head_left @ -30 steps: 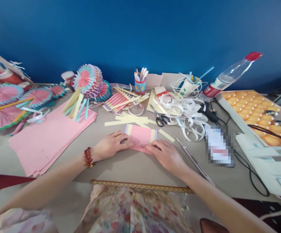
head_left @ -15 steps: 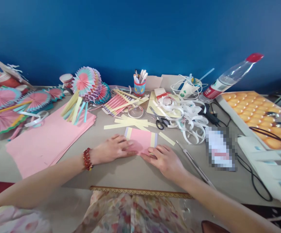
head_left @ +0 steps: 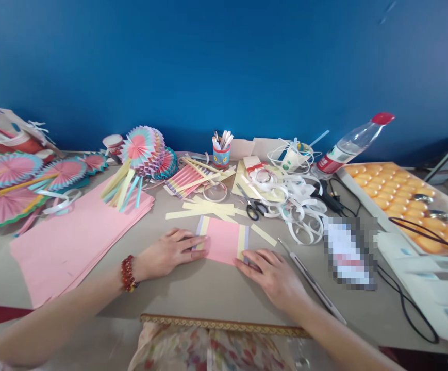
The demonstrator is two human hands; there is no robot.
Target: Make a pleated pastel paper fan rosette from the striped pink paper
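A small pink paper sheet [head_left: 222, 241] with yellow and lavender bands along both sides lies flat in front of me. My left hand [head_left: 168, 252] holds its left edge, fingers stretched over the band and thumb below. At the lower right corner, my right hand [head_left: 272, 273] grips the paper with fingers partly curled; its fingertips are partly hidden. Pale yellow strips [head_left: 208, 208] lie just behind the sheet. Black-handled scissors [head_left: 255, 208] rest to the right of them. Beyond my right hand is a slim craft knife [head_left: 314, 286].
At left are a stack of large pink sheets [head_left: 72, 247] and folded paper fans [head_left: 11, 170]. White curled strips [head_left: 304, 206], a leaning bottle [head_left: 343, 152] and an orange bubbled tray [head_left: 394, 196] occupy the right. A pen cup [head_left: 221, 155] stands by the blue wall.
My hands have moved apart, from near the middle of the sheet's front edge to its two sides. More of the pink middle shows. The view has tilted up slightly.
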